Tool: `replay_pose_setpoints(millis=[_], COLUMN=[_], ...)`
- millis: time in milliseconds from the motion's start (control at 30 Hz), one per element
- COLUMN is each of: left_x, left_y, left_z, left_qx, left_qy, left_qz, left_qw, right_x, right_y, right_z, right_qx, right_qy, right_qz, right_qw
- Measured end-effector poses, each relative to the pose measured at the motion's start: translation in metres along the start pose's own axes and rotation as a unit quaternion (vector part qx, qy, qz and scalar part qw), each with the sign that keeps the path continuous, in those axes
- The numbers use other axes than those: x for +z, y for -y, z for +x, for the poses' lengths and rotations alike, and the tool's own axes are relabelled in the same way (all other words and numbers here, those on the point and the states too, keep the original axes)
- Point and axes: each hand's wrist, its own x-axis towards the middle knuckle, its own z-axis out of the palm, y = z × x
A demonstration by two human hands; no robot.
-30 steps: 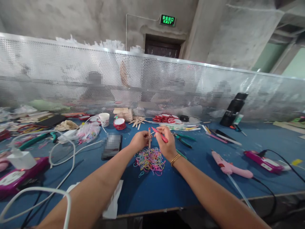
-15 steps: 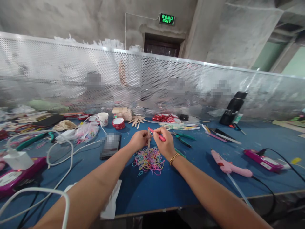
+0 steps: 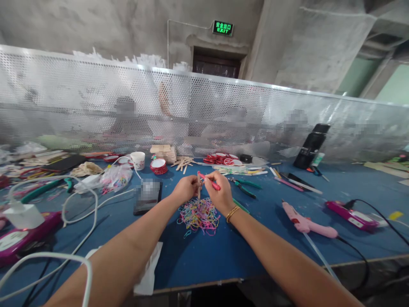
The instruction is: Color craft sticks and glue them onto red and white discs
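Note:
My left hand [image 3: 185,188] is closed round a pale wooden stick [image 3: 198,190] held upright over the blue table [image 3: 204,251]. My right hand [image 3: 220,194] pinches a red stick [image 3: 208,181] that lies across the top of the wooden one, so the two cross. Both hands hover just above a heap of coloured rubber bands [image 3: 200,215] on the table.
A pink glue gun [image 3: 306,221] lies to the right, green-handled pliers [image 3: 245,186] just beyond my right hand. A phone [image 3: 147,194] lies left of my hands. White cables [image 3: 79,204], loose wooden sticks [image 3: 182,162] and red lids [image 3: 220,158] lie before a perforated metal screen [image 3: 204,115].
My right hand has brought the red stick leftward until its tip crosses the upright wooden stick. The left hand has hardly moved.

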Motion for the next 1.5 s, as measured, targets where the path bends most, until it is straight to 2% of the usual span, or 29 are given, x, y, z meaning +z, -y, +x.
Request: replay_pose_setpoints(millis=[600,800,1033,1267,1500], left_x=[-0.002,-0.0021,-0.0022,-0.0003,-0.0003], left_y=[0.0074,0.0048,0.0028,0.0046,0.0025], left_z=[0.0049,0.0026,0.0029,0.0027,0.0019], left_qx=[-0.001,0.008,-0.009,0.003,0.0], left_qy=[0.007,0.003,-0.001,0.0,-0.013], left_qz=[-0.007,-0.005,0.009,-0.002,0.019], left_qw=[1.0,1.0,1.0,1.0,1.0], right_x=[-0.0002,0.0012,-0.0002,0.0022,0.0007], right_y=[-0.0023,-0.0006,-0.0023,-0.0025,-0.0039], right_z=[0.0007,0.001,0.0008,0.0003,0.0012], right_qx=[0.008,-0.003,0.011,-0.007,0.01], right_qy=[-0.007,0.011,-0.011,0.007,-0.008], right_qz=[-0.001,0.0,-0.001,0.011,0.003], right_qw=[1.0,1.0,1.0,1.0,1.0])
